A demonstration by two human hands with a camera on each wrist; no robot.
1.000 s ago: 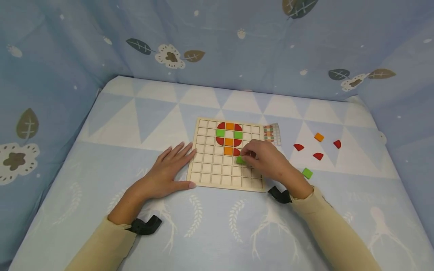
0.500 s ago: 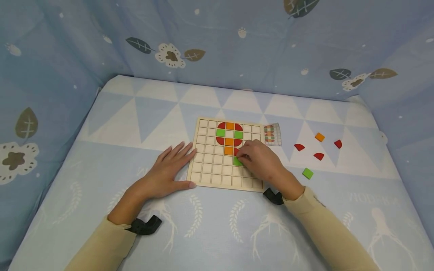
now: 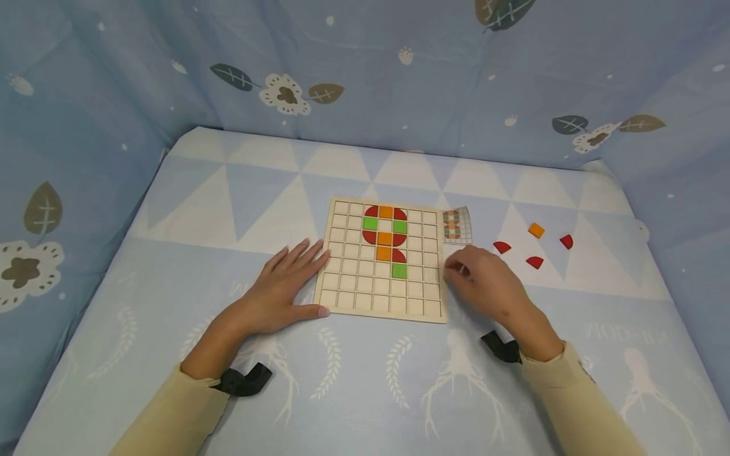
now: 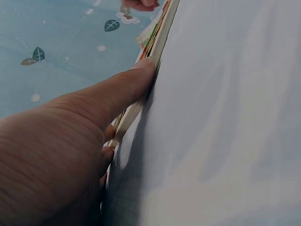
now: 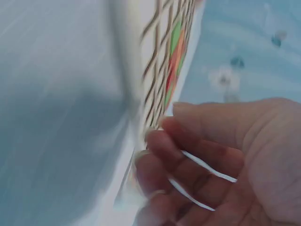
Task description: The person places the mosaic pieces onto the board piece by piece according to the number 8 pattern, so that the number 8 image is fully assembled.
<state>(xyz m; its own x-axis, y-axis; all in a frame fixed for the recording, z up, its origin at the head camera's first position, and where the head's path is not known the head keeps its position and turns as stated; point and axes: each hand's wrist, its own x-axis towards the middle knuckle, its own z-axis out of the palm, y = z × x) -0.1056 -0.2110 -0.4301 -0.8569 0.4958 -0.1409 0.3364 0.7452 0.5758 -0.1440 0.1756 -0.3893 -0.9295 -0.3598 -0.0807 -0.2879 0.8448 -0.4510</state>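
squarish board lies turned slightly clockwise; left hand spread, right hand loosely curled.

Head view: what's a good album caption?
Left hand at one edge of a gridded board bearing red, orange and green tiles; right hand beside the opposite edge.
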